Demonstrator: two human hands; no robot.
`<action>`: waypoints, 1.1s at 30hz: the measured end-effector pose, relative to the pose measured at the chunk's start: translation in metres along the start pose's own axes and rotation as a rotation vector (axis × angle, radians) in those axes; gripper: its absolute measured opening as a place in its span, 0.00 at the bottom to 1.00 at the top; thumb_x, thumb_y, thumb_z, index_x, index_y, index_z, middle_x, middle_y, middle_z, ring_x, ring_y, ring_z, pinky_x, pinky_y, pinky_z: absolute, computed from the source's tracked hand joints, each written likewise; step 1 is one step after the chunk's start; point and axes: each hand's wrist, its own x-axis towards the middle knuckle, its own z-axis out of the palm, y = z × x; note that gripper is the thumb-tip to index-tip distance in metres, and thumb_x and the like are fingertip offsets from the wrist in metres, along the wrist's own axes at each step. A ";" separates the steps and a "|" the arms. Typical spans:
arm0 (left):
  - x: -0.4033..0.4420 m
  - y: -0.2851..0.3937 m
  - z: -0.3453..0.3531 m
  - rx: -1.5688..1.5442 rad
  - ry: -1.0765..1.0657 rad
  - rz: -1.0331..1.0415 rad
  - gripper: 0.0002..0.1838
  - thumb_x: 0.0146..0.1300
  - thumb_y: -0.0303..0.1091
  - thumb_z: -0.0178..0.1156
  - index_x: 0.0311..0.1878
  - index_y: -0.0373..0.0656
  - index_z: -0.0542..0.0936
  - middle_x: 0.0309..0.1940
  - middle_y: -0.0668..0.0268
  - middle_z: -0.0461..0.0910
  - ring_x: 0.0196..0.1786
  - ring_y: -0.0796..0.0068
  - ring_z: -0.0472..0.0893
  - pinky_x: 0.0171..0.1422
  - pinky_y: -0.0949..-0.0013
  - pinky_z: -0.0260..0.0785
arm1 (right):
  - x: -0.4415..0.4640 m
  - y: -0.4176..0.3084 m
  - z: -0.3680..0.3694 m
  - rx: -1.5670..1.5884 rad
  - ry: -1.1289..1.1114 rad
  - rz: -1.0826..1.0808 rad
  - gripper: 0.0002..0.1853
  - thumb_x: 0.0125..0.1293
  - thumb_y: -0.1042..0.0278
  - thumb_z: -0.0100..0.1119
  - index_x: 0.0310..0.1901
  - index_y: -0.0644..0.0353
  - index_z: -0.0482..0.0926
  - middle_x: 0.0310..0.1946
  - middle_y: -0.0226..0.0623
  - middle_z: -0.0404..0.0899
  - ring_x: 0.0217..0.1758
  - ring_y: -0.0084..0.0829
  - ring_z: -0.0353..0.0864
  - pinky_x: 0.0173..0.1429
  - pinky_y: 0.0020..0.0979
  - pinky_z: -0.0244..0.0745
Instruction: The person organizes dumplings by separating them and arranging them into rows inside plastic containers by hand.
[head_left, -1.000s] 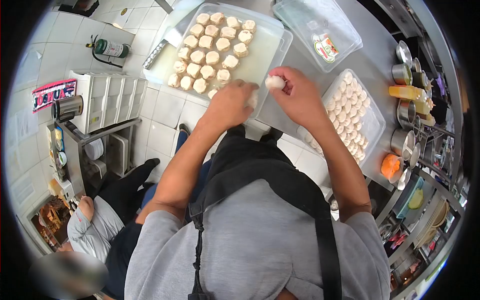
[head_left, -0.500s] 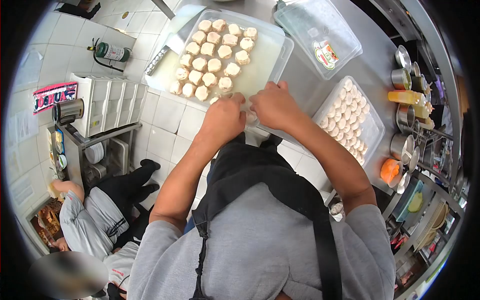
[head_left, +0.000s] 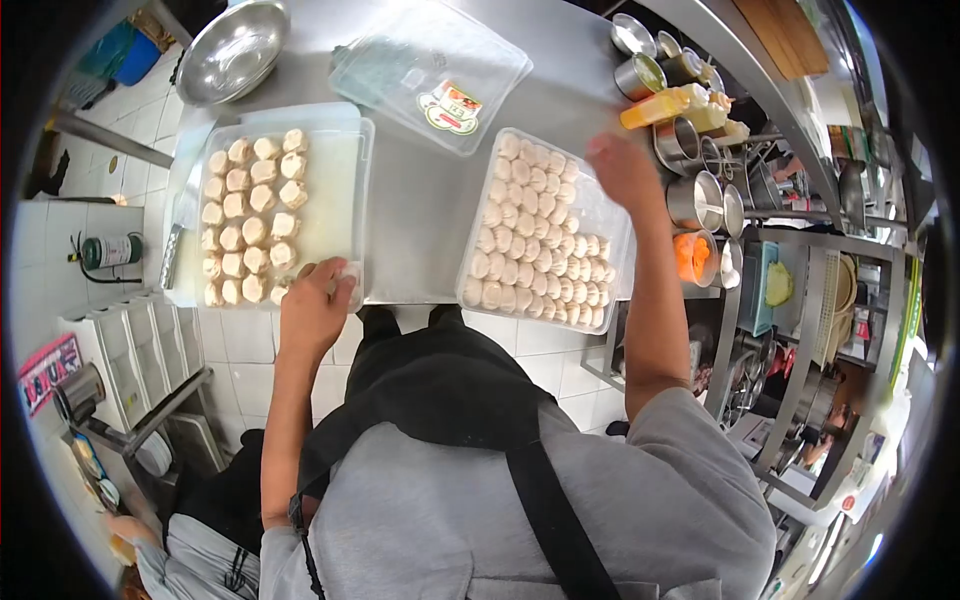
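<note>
My left hand (head_left: 318, 308) is closed at the near right corner of a clear plastic container (head_left: 335, 190), thumb and fingers together; a whitish bit shows at the fingertips, too little to name. Several rough, pale beige dough-like lumps (head_left: 256, 232) stand in rows on the container's left side. My right hand (head_left: 622, 172), smeared by motion, is above the far right side of a second clear container (head_left: 597, 205); what its fingers do is unclear. Smooth, whitish round pieces (head_left: 520, 222) fill most of that container in tight rows.
A clear lid-like box (head_left: 480, 60) with a label lies behind the containers. A steel bowl (head_left: 232, 52) stands far left, a knife (head_left: 172, 255) beside the left container. Squeeze bottles (head_left: 665, 105) and steel pots (head_left: 678, 140) line the right. A co-worker's sleeve (head_left: 205, 550) shows lower left.
My hands have parted: the right has swung across to the second container, while the left stays by the first container's corner. The view has turned right, bringing the second container to the middle.
</note>
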 end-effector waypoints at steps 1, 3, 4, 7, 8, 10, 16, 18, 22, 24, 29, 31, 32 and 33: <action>0.001 0.005 -0.003 -0.021 -0.018 -0.024 0.20 0.75 0.40 0.68 0.64 0.40 0.86 0.52 0.49 0.89 0.42 0.49 0.90 0.54 0.50 0.82 | -0.004 0.007 0.008 -0.035 -0.113 0.003 0.15 0.72 0.67 0.67 0.58 0.52 0.89 0.50 0.50 0.91 0.55 0.54 0.90 0.62 0.50 0.84; 0.000 0.004 -0.003 -0.039 -0.024 -0.054 0.21 0.76 0.41 0.67 0.66 0.39 0.85 0.51 0.49 0.89 0.38 0.55 0.89 0.51 0.53 0.81 | -0.019 0.016 0.036 0.031 -0.035 -0.069 0.17 0.71 0.69 0.67 0.60 0.52 0.88 0.53 0.51 0.89 0.57 0.55 0.89 0.63 0.51 0.84; -0.001 0.005 -0.002 -0.036 -0.019 -0.044 0.21 0.77 0.41 0.67 0.66 0.39 0.85 0.51 0.49 0.88 0.38 0.55 0.89 0.51 0.53 0.81 | -0.025 0.020 0.048 0.066 0.002 -0.108 0.18 0.71 0.69 0.66 0.60 0.52 0.87 0.55 0.52 0.88 0.57 0.55 0.89 0.63 0.51 0.84; -0.004 0.007 -0.002 -0.028 -0.003 -0.018 0.21 0.77 0.42 0.67 0.65 0.39 0.85 0.50 0.49 0.88 0.38 0.55 0.88 0.50 0.54 0.81 | -0.037 0.023 0.057 0.086 0.037 -0.065 0.22 0.69 0.73 0.65 0.64 0.52 0.85 0.57 0.54 0.84 0.58 0.58 0.87 0.62 0.52 0.84; -0.005 0.006 -0.001 -0.025 0.000 -0.011 0.21 0.77 0.42 0.67 0.65 0.39 0.85 0.50 0.49 0.87 0.38 0.55 0.88 0.49 0.54 0.81 | -0.039 0.024 0.058 0.084 0.058 -0.042 0.22 0.69 0.74 0.65 0.65 0.53 0.85 0.57 0.54 0.84 0.57 0.58 0.87 0.61 0.52 0.84; -0.005 0.003 0.002 -0.020 0.007 0.003 0.21 0.77 0.42 0.67 0.66 0.39 0.84 0.50 0.49 0.87 0.38 0.55 0.88 0.49 0.54 0.81 | -0.037 0.025 0.063 0.164 0.084 -0.054 0.22 0.69 0.75 0.63 0.64 0.54 0.85 0.56 0.54 0.85 0.57 0.58 0.87 0.61 0.52 0.84; -0.006 -0.001 0.005 0.007 0.008 0.011 0.24 0.79 0.46 0.66 0.67 0.38 0.83 0.52 0.49 0.87 0.39 0.57 0.88 0.49 0.54 0.81 | -0.034 0.040 0.075 0.165 0.148 -0.066 0.21 0.68 0.77 0.58 0.62 0.55 0.85 0.56 0.53 0.85 0.56 0.57 0.87 0.61 0.53 0.84; -0.007 -0.001 0.005 -0.004 0.021 0.014 0.25 0.80 0.47 0.66 0.68 0.38 0.83 0.53 0.49 0.87 0.39 0.57 0.88 0.49 0.55 0.81 | -0.040 0.042 0.068 0.089 0.155 -0.039 0.22 0.67 0.78 0.58 0.62 0.56 0.85 0.57 0.52 0.85 0.56 0.57 0.87 0.62 0.53 0.84; -0.008 -0.003 0.006 -0.007 0.028 0.020 0.24 0.81 0.47 0.64 0.67 0.37 0.84 0.52 0.48 0.87 0.39 0.57 0.88 0.49 0.55 0.81 | -0.043 0.053 0.064 0.068 0.208 -0.200 0.22 0.66 0.78 0.60 0.62 0.57 0.85 0.58 0.49 0.85 0.56 0.56 0.88 0.62 0.52 0.85; -0.005 -0.006 0.007 -0.033 0.030 0.022 0.23 0.82 0.46 0.64 0.66 0.37 0.84 0.51 0.48 0.87 0.39 0.57 0.88 0.49 0.55 0.81 | -0.042 0.059 0.070 0.105 0.222 -0.287 0.21 0.65 0.77 0.62 0.61 0.57 0.85 0.57 0.48 0.85 0.56 0.55 0.88 0.61 0.52 0.85; -0.003 -0.012 0.010 -0.061 0.033 0.052 0.21 0.82 0.43 0.62 0.66 0.37 0.84 0.52 0.47 0.88 0.44 0.54 0.90 0.52 0.55 0.83 | -0.040 0.069 0.088 0.251 0.243 -0.157 0.17 0.67 0.72 0.67 0.57 0.58 0.86 0.48 0.46 0.87 0.49 0.52 0.87 0.55 0.47 0.84; -0.002 -0.020 0.018 -0.152 0.065 0.054 0.21 0.82 0.41 0.62 0.68 0.38 0.83 0.53 0.46 0.88 0.47 0.51 0.91 0.55 0.55 0.83 | -0.036 0.090 0.099 0.355 0.240 -0.021 0.14 0.69 0.69 0.67 0.54 0.60 0.86 0.37 0.45 0.86 0.41 0.43 0.87 0.51 0.42 0.82; -0.004 -0.028 0.023 -0.226 0.104 0.041 0.21 0.82 0.40 0.62 0.69 0.38 0.83 0.54 0.45 0.88 0.49 0.49 0.91 0.57 0.55 0.84 | -0.030 0.114 0.110 0.448 0.138 0.103 0.12 0.70 0.68 0.67 0.52 0.62 0.87 0.31 0.37 0.83 0.36 0.31 0.83 0.49 0.37 0.81; -0.005 -0.035 0.026 -0.253 0.123 0.050 0.22 0.81 0.40 0.62 0.71 0.38 0.81 0.55 0.45 0.88 0.51 0.48 0.91 0.58 0.54 0.83 | -0.031 0.114 0.110 0.655 0.143 0.124 0.13 0.71 0.68 0.67 0.53 0.63 0.87 0.32 0.34 0.83 0.37 0.28 0.82 0.49 0.36 0.81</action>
